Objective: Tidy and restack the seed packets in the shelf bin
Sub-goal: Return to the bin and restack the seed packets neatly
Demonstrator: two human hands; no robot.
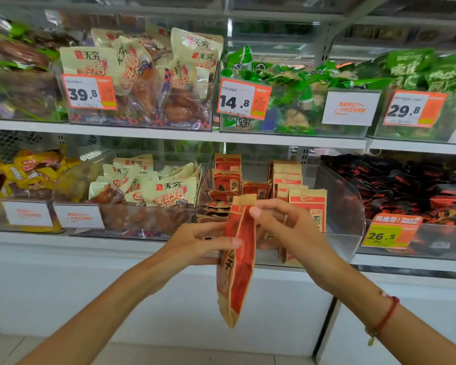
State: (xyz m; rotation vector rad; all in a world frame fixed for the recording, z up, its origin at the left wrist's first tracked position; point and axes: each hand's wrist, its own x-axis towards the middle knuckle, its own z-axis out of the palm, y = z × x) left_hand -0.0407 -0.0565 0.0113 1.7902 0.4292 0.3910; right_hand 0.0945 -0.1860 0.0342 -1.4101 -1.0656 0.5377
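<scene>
Held packet: you're holding one red-and-kraft seed packet (pixel 237 262) upright & edge-on at frame centre, just in front of the bin, top edge near your fingertips, bottom hanging below the shelf lip.
L hand: your left hand (pixel 195 243) is gripping the packet's mid-section from the left, thumb lying across its face, fingers curled behind.
R hand: your right hand (pixel 287 227) is pinching the packet's top right corner w/ thumb & forefinger; ring showing on one finger, red string bracelet (pixel 387 312) sitting on the wrist at lower right.
Bin: clear plastic shelf bin (pixel 345 206) is sitting centre-right on the lower shelf, right wall curving up.
Bin contents: upright seed packets (pixel 307 204) are standing in a row on the right side, fronts facing you; more are standing at back left (pixel 227 167); a loose heap of flat packets (pixel 216 204) is lying at front left, tilted & overlapping.
Left neighbour: cream roast-chicken snack packs (pixel 169 192) are filling the bin beside it, centre-left.
Right neighbour: black-and-red packs (pixel 411 185) are piling up at right, w/ a 26.5 price tag (pixel 387 234) just beside the seed bin.
Upper shelf: 39.8 tag (pixel 88 93) at upper left, 14.8 tag (pixel 241 100) at upper centre, 29.8 tag (pixel 412 109) at upper right.
</scene>
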